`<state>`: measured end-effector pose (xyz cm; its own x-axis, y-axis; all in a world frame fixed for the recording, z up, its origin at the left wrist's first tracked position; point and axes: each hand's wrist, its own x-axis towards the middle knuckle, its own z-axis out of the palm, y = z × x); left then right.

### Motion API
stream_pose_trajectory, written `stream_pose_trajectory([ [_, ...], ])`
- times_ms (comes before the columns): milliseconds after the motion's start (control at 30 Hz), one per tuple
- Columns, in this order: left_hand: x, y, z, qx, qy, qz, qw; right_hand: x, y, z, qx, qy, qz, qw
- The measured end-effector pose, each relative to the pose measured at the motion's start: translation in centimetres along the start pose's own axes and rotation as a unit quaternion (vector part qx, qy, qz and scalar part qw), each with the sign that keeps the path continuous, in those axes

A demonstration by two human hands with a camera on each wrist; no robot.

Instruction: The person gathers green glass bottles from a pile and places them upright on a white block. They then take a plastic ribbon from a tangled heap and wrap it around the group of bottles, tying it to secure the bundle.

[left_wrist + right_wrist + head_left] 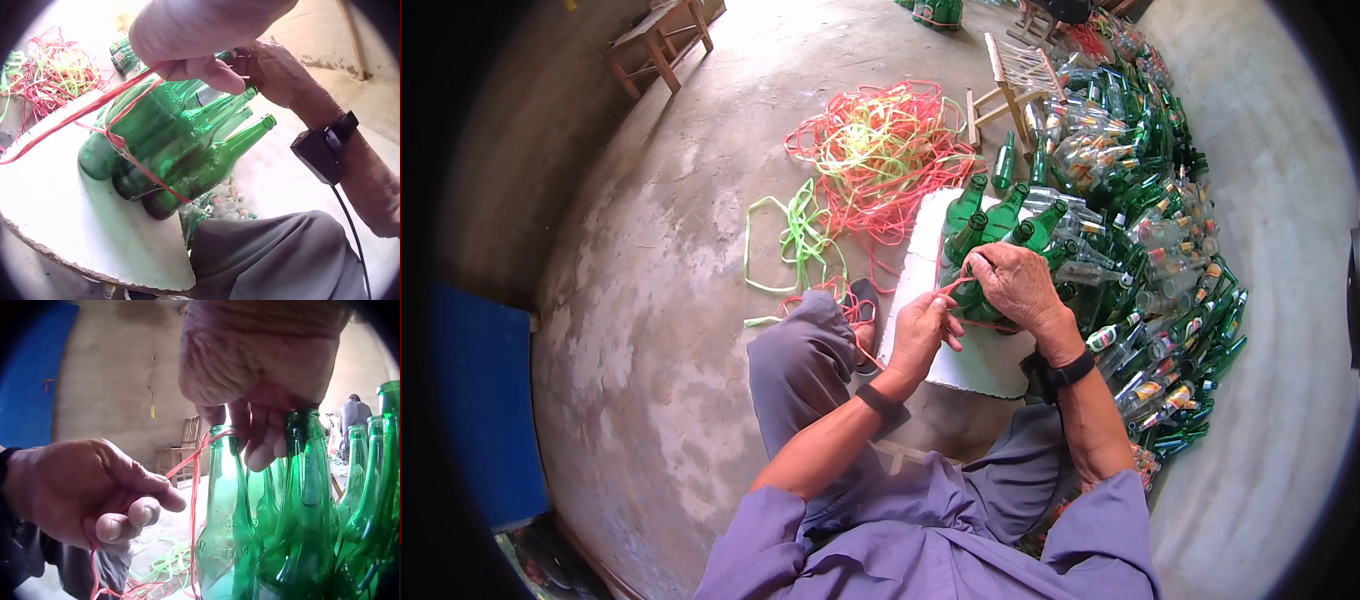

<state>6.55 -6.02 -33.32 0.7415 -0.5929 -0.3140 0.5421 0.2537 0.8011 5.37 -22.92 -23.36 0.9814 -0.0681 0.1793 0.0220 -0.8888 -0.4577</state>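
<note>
Green glass bottles stand in a tight cluster on a white board before the person's knees. Red plastic twine runs round the bottles' lower bodies, with a knot at their side in the left wrist view. The left hand pinches a taut length of this twine between thumb and forefinger, its tail hanging below the palm. Over the bottle tops, the right hand grips the twine close to a bottle's neck, its fingertips down among the necks. Part of its grip is hidden behind the bottles.
A tangled heap of red and yellow-green twine lies on the floor ahead, with a green bundle beside it. Many loose bottles are piled along the right wall. A wooden rack and a bench stand farther off.
</note>
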Motion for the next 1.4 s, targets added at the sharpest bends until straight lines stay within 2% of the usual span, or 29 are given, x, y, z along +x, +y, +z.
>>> stream_pose_trajectory([
  [33,0.1,-0.3,-0.2,0.000,0.007,-0.006,1.000,0.1,0.1,-0.1,0.007,-0.036,0.024,0.999],
  [200,-1.2,-0.9,-0.2,0.040,0.016,-0.026,0.999,0.0,0.3,0.3,0.001,-0.020,0.026,0.999],
  [267,-2.8,-1.0,0.4,0.125,-0.031,-0.012,0.992,-0.1,0.2,0.3,0.010,-0.012,0.025,1.000],
  [300,-3.3,-0.7,0.6,0.126,-0.030,-0.012,0.991,-0.1,0.2,0.4,0.013,-0.011,0.032,0.999],
  [367,-4.2,-0.4,0.9,0.224,-0.041,0.006,0.974,-0.3,0.1,0.3,0.017,-0.009,0.040,0.999],
  [433,-4.4,-0.4,0.0,0.198,-0.036,-0.008,0.980,-0.3,-0.1,0.1,0.000,0.033,0.033,0.999],
  [533,-3.8,1.5,-1.8,0.018,0.027,-0.024,0.999,-0.4,0.2,0.8,0.001,0.056,-0.017,0.998],
  [567,-4.0,2.8,-2.2,0.047,0.064,-0.011,0.997,-0.6,0.1,0.8,0.002,0.058,-0.015,0.998],
  [633,-4.1,4.3,-3.2,0.005,0.041,0.008,0.999,-0.8,0.0,0.8,0.011,0.062,-0.034,0.997],
  [800,-3.6,4.4,-3.0,0.052,0.055,0.035,0.997,-0.9,0.4,1.2,0.005,0.056,-0.025,0.998],
  [867,-2.5,3.5,-3.4,-0.011,0.063,0.063,0.996,-1.0,0.5,1.1,-0.010,0.044,-0.009,0.999],
  [900,-2.5,4.2,-2.7,-0.011,0.060,0.062,0.996,-0.9,0.4,1.1,0.001,0.041,0.000,0.999],
  [967,-2.7,6.7,-0.5,-0.023,0.012,0.117,0.993,-0.8,0.4,1.1,0.011,0.037,0.007,0.999],
  [1100,-0.9,8.6,2.4,-0.064,-0.037,0.113,0.991,-0.8,0.5,1.3,0.024,0.030,0.022,0.999],
  [1167,0.0,9.3,3.5,-0.083,-0.022,0.113,0.990,-0.9,0.5,1.3,0.026,0.030,0.028,0.999],
  [1267,2.1,9.0,1.6,-0.070,0.020,0.115,0.991,-0.9,0.5,1.2,0.027,0.026,0.034,0.999],
  [1300,2.9,9.3,1.4,-0.178,0.083,0.084,0.977,-1.0,0.4,1.2,0.026,0.030,0.032,0.999],
  [1400,5.1,7.5,-1.8,-0.241,0.124,0.056,0.961,-1.1,0.2,1.4,0.021,0.031,0.036,0.999],
])
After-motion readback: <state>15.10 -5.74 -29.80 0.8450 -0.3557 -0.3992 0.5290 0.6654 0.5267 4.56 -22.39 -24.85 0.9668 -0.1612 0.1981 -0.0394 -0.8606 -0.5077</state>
